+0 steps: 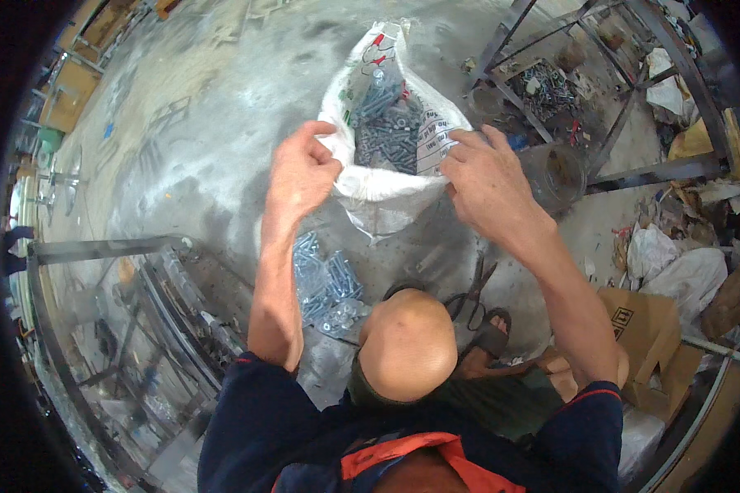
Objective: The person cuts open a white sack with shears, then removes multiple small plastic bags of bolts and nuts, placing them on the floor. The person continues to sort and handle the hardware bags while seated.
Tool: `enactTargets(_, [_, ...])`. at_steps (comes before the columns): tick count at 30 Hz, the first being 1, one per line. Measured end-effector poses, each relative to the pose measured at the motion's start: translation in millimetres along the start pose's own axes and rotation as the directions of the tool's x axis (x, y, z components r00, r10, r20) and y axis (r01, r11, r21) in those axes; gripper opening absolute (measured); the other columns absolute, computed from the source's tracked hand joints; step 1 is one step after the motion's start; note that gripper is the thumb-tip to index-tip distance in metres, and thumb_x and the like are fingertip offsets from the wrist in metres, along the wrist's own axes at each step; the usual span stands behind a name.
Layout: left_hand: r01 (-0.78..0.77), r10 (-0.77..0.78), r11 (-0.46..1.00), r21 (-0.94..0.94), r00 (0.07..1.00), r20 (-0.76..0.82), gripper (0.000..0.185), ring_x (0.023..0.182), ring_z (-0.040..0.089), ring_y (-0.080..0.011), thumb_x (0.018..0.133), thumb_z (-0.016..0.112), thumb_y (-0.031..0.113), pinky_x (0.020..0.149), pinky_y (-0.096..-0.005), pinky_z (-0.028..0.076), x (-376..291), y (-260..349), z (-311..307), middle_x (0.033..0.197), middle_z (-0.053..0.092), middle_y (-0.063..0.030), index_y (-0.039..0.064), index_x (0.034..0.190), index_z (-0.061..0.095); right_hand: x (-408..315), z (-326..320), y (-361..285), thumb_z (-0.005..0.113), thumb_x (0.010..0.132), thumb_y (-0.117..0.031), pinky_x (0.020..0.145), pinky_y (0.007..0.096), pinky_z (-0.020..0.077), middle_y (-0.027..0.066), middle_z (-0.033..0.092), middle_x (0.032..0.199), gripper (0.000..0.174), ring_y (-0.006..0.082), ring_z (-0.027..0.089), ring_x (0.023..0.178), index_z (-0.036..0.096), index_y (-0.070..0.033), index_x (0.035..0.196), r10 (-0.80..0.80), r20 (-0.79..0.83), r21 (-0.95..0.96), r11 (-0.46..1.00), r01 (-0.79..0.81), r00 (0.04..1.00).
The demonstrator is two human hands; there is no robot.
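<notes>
A white woven plastic sack [394,191] stands on the concrete floor in front of me with its mouth spread wide. Inside lies a heap of metal bolts [385,145], with nuts and clear plastic bags among them. My left hand [302,169] pinches the sack's left rim between thumb and fingers. On the opposite side, my right hand [484,175] grips the right rim, its fingers curled over the edge. Printed writing shows on the sack's inner wall. Nearer my knee, clear bags of long bolts [339,277] and a bag of washers or nuts [344,317] rest on the floor.
Large black-handled scissors [473,293] lie beside my foot. A clear round container [558,175] stands right of the sack, near a metal frame [653,172] and a pile of loose bolts [546,86]. A cardboard box [641,345] sits at right, metal racking [105,249] at left.
</notes>
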State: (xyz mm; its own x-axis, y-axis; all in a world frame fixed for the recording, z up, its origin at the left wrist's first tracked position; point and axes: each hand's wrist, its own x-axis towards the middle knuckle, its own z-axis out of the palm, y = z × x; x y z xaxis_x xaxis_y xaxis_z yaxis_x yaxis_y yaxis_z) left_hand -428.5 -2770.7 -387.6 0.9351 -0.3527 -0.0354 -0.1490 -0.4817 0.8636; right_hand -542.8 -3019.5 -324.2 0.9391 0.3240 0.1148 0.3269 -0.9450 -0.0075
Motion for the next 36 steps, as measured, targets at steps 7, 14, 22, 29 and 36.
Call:
enactTargets(7, [-0.077,-0.008,0.949,-0.306,0.963,-0.270,0.025,0.062,0.051,-0.0050,0.085,0.059,-0.007,0.055,-0.0219,0.041,-32.2,18.6,-39.5,0.074,0.056,0.0022,-0.001,0.109,0.063,27.4,-21.7,15.3,0.057,0.080,-0.004,0.088,0.0565,0.0497,0.0257,0.070,0.091,0.025,0.0452,0.068,0.091,0.072,0.004,0.099,0.036,0.065,0.397,0.916,-0.058,0.997])
enactTargets(14, [0.033,-0.096,0.905,-0.424,0.987,-0.127,0.020,0.064,0.050,-0.0035,0.090,0.064,-0.007,0.058,-0.0212,0.042,-98.0,27.7,-9.3,0.076,0.057,0.0043,0.002,0.108,0.064,154.8,22.9,16.9,0.058,0.081,0.004,0.081,0.0460,0.0581,0.0273,0.071,0.096,0.025,0.0406,0.072,0.091,0.070,0.007,0.103,-0.007,0.248,0.087,0.996,-0.016,0.969])
enactTargets(22, [0.360,-0.308,0.848,-0.389,0.932,0.189,0.015,0.071,0.059,-0.0066,0.091,0.068,-0.001,0.063,-0.0235,0.048,-185.5,-37.1,38.6,0.081,0.065,0.0008,0.002,0.106,0.066,170.5,83.4,37.7,0.070,0.084,-0.014,0.083,0.0450,0.0595,0.0197,0.074,0.099,0.019,0.0371,0.073,0.093,0.075,0.000,0.095,0.157,0.195,-0.109,0.984,-0.138,0.968])
enactTargets(29, [0.428,-0.332,0.815,-0.390,0.897,0.292,0.014,0.074,0.063,-0.0093,0.094,0.067,0.003,0.066,-0.0258,0.051,-204.1,-37.8,43.3,0.087,0.069,-0.0028,0.000,0.107,0.066,133.9,9.2,53.4,0.069,0.080,-0.021,0.075,0.0467,0.0559,0.0231,0.070,0.085,0.022,0.0395,0.070,0.082,0.073,0.001,0.083,0.093,0.046,0.205,0.974,-0.100,0.995])
enactTargets(36, [0.141,-0.058,0.671,-0.728,0.989,0.138,0.020,0.081,0.069,-0.0235,0.099,0.061,0.014,0.071,-0.0360,0.055,-146.0,-8.1,4.5,0.092,0.068,-0.0107,0.002,0.115,0.062,91.5,-85.5,20.8,0.072,0.087,-0.015,0.063,0.0369,0.0473,0.0114,0.065,0.068,0.018,0.0206,0.056,0.061,0.070,0.002,0.083,0.032,-0.211,0.394,0.917,0.055,0.977])
